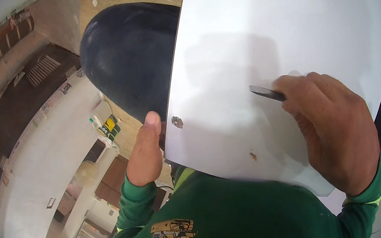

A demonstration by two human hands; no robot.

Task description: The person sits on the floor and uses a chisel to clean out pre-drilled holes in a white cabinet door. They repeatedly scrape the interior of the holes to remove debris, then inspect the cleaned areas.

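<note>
A large white board lies over my lap and reaches away from me. My left hand is at its near left edge, thumb up beside the edge, with the fingers hidden under the board as it holds it. Close to that thumb, a small ragged grey-brown hole breaks the white face. Another small brown chipped spot lies nearer to my body. Over the right part of the board, my right hand is closed around a narrow metal blade, its slanted tip pointing left. The handle is hidden in my fist.
My dark-trousered left knee sticks out past the board's left edge. On the floor at left stand a white jug and a black-and-yellow container. Beyond them are a pale wall and a round fan.
</note>
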